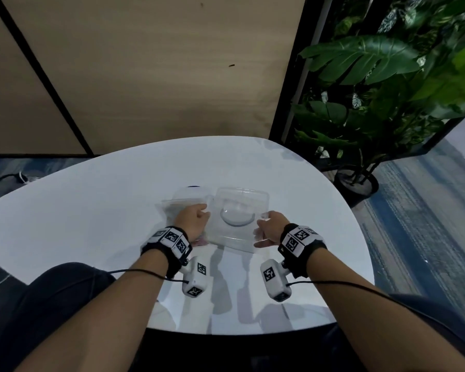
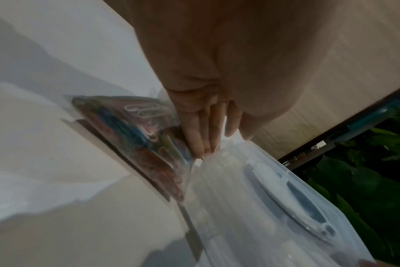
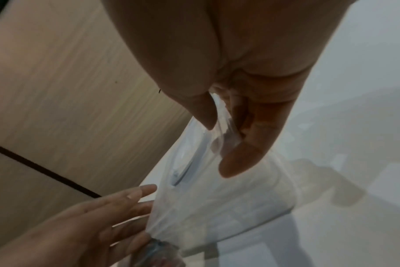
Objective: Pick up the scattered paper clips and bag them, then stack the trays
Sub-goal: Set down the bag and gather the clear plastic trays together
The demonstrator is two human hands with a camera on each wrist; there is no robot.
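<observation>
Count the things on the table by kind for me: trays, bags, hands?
Trays: 2, the right tray and the left tray, both clear.
Bags: 1, the bag full of coloured clips.
Hands: 2, the left hand and the right hand.
Total: 5

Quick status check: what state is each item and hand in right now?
Clear tray: lifted off the table, tilted, empty.
Bag of paper clips: filled, lying on the table.
Left hand: straight fingers against the tray's left edge.
Right hand: pinching the tray's right edge.
</observation>
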